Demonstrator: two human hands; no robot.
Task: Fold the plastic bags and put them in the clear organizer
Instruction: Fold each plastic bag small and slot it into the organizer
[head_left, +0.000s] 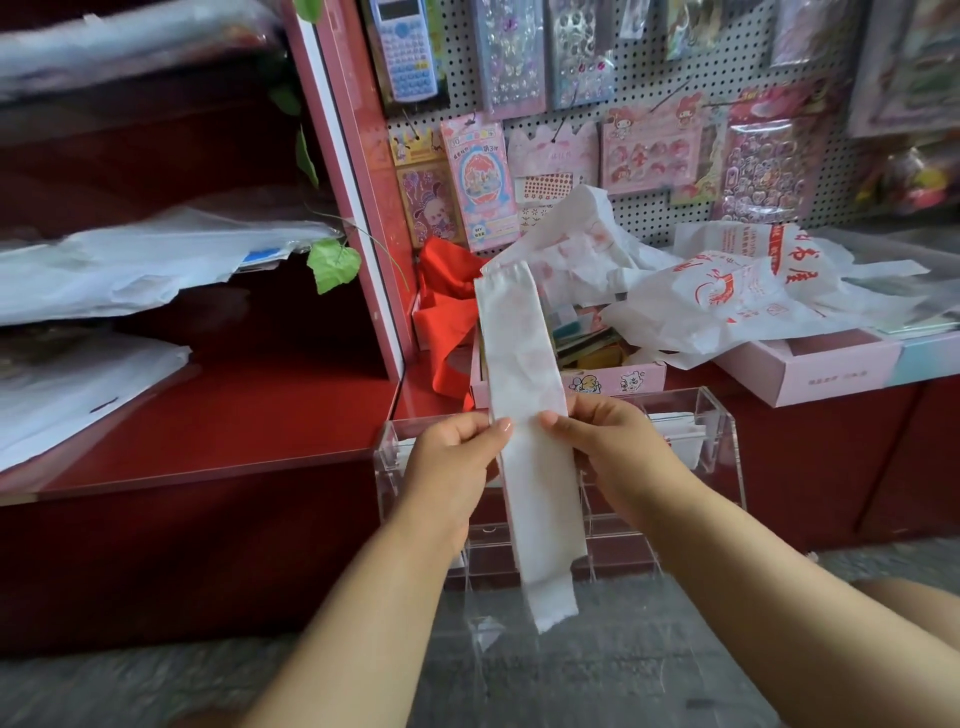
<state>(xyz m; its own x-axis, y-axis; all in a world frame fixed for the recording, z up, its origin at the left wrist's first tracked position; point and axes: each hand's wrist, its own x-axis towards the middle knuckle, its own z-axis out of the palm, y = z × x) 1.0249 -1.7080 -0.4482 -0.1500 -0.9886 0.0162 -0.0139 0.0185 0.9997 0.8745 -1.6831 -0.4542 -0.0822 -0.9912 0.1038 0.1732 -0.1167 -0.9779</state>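
Red shelving and a perforated display wall hung with sticker packs frame the work area; on the surface (218, 415) to the right lies a loose heap of unfolded white bags with red print (727, 296), partly over a pink box (810, 371). We hold one plastic bag, flattened to a long narrow strip (524, 395), upright in front of the clear organizer (722, 415). Our left hand (457, 452) pinches the strip's left edge between thumb and fingers; our right hand (602, 441) pinches the right edge at the same height, both closed narrowly on the film near its middle. The upper half stands free above the hands, the lower half hangs free below, its tail in front of the organizer's lower front. The organizer already seems to hold some white folded pieces behind the right hand, though the clear walls make this hard to read. Judgement: the strip is ready for crosswise folding, so the task is partway through, with the heap still waiting. Risks from here: the film is thin and slick, so the lengthwise layers may slide apart if either pinch loosens; the unsupported top may flop over and skew the next fold; trapped air may spring a finished fold open. A bulky or crooked packet could catch on the organizer's rim or dividers. The hanging tail could also snag the front edge of the organizer.
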